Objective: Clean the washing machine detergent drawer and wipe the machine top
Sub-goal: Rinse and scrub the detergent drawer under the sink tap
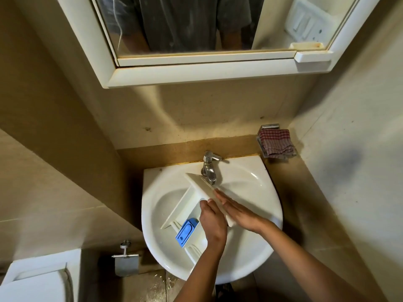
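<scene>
With left hand [212,221] fingers curled round detergent drawer [185,205] mid-frame, hold steady; with right hand [237,212] fingers flat on front panel [202,186], rub under tap [209,168].

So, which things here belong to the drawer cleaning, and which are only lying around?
Belong to the job: detergent drawer, with its blue insert; left hand gripping it; right hand flat on its front; sink; tap above it.

Only lying around: checked cloth on the wall rack, untouched, perhaps for wiping later; mirror cabinet; paper holder.
</scene>
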Demonstrator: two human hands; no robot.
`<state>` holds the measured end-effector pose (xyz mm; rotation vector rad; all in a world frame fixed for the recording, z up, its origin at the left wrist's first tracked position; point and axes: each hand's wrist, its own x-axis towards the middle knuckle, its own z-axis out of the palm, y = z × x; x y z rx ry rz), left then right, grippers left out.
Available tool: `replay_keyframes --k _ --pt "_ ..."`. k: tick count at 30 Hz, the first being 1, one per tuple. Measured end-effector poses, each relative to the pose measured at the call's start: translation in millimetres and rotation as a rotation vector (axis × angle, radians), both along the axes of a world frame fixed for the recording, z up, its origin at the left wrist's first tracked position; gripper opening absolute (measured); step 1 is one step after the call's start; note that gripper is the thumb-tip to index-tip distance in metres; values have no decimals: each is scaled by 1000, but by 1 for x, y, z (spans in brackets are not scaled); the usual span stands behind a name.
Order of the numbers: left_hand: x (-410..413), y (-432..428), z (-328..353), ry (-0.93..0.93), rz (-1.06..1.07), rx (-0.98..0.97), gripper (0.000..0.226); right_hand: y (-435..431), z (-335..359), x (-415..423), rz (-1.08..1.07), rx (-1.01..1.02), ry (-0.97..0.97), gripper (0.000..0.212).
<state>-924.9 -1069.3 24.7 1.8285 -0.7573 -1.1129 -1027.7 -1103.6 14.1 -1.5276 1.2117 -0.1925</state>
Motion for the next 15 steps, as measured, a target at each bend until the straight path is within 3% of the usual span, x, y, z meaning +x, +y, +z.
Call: replay_keyframes --k 4,7,10,12,15 --pt "-2 -2 7 20 -45 34 25 -18 9 18 -194 153 51 57" --pt "0 1 11 -3 -112 17 22 -28 23 35 -247 169 6 42" --pt "8 3 10 107 -197 19 25 -35 28 45 -261 182 4 56" --pt "21 6 8 148 -291 27 24 -38 27 44 -336 212 11 50" --pt "53 11 0 -42 -415 11 23 -36 27 41 -371 227 -17 48"
